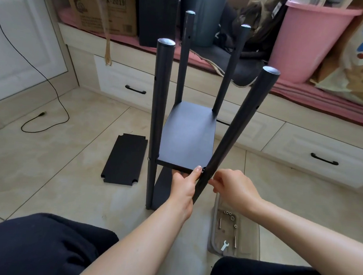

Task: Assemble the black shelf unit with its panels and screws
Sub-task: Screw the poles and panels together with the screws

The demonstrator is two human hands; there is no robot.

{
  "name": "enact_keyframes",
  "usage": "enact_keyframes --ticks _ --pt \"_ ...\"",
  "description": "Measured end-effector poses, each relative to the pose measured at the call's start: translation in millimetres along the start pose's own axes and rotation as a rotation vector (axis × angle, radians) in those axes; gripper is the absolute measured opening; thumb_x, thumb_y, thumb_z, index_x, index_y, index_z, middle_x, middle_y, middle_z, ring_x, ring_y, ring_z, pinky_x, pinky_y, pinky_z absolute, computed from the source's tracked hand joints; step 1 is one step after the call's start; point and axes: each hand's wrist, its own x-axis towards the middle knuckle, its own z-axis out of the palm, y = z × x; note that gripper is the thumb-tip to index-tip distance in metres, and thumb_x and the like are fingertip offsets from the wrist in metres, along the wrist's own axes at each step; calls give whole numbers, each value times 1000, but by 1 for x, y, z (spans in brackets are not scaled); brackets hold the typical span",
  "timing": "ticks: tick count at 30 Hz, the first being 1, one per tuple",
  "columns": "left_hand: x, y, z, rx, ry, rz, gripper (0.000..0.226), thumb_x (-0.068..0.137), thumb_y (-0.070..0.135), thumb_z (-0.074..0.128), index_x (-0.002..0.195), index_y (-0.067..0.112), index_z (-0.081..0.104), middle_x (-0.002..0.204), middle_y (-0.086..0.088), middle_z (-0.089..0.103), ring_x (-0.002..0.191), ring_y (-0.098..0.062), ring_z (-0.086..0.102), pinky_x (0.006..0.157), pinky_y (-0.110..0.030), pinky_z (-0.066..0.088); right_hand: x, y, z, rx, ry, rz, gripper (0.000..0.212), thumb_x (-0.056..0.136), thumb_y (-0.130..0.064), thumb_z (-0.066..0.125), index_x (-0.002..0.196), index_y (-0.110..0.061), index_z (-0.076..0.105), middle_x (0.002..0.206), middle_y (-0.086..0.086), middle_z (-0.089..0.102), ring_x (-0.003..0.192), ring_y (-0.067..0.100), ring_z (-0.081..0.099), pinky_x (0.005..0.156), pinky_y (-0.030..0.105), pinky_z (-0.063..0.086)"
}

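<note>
I see the black shelf unit (pixel 187 135) upright on the floor, four poles up, one spare panel (pixel 125 159) flat beside it.

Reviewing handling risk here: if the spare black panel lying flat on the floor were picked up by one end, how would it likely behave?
The spare panel looks thin, flat and straight-edged, so probably stiff, not floppy. Likely light. Lying flush on the tile floor, it may be awkward to lift.
</note>
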Motion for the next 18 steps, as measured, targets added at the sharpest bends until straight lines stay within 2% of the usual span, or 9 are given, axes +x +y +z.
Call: enact_keyframes --ticks 1,3,6,9,15,18 --pt "0 0 0 0 1 -4 41 93 19 71 128 19 50 111 2 72 91 -5 70 62 -16 47 0 0 0 -107 35 -34 28 102 -42 48 91 -21 63 87 -7 70 90 19 62 83 35 47" --pt "0 0 0 1 -4 -14 40 93 20 71 126 20 50 108 5 72 85 -3 71 62 -16 44 0 0 0 -136 71 -47 27 101 -43 50 92 -23 65 86 -8 70 90 18 62 82 36 47" --pt "1 -1 -1 -6 -31 -17 39 94 19 70 127 21 49 106 5 74 81 1 73 65 -19 44 2 1 0 132 23 38 23 96 -39 61 87 -20 71 77 -8 71 78 15 67 78 40 55" --pt "-1 0 -1 -7 -38 -23 40 94 18 69 128 21 49 106 6 74 80 2 72 66 -20 43 3 3 1 206 19 61 20 94 -37 66 84 -21 72 71 -10 71 75 12 67 76 41 57" --pt "-3 0 1 -25 -19 -30 43 92 20 72 128 24 49 110 5 73 98 -8 69 70 -23 41 3 4 4 218 23 92 21 95 -37 63 84 -21 71 70 -12 71 74 11 66 73 39 57" --pt "-1 0 1 -35 -7 -30 41 91 16 73 126 22 52 108 3 74 98 -11 71 69 -23 44 3 1 3 182 9 111 24 96 -39 59 82 -23 70 71 -11 71 77 13 66 73 36 55"
